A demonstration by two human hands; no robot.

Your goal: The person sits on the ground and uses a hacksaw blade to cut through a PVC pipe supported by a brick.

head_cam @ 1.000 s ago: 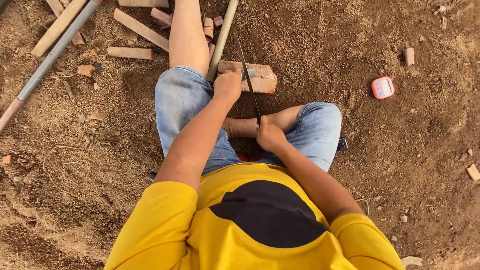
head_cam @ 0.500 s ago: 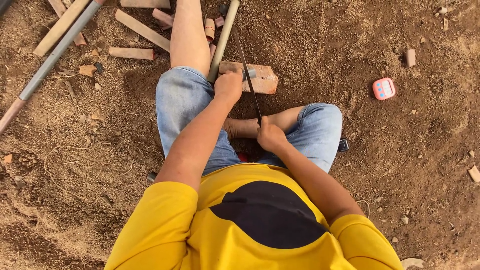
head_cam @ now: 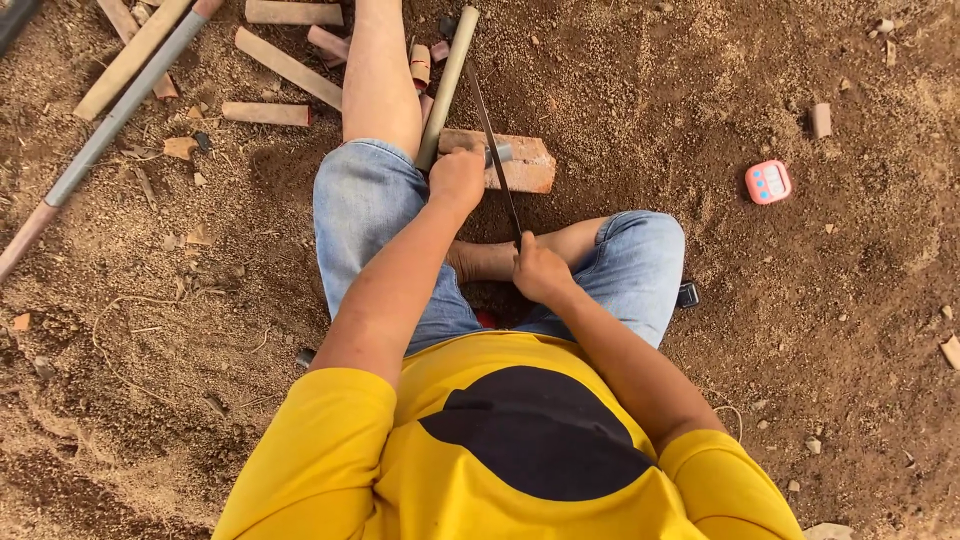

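I sit on bare earth in a yellow shirt and denim shorts. My left hand presses a long pale pipe down on a reddish brick. My right hand grips the handle end of a thin dark saw blade. The blade runs away from me and crosses the pipe just above the brick. A short grey stub of pipe pokes out beside my left hand.
Several cut pipe pieces lie at the top left, with a long grey pipe running diagonally. A small pink gadget lies on the dirt to the right, and a small block beyond it.
My right hand has moved slightly with the saw blade along the cut. My left hand has stayed on the pipe.
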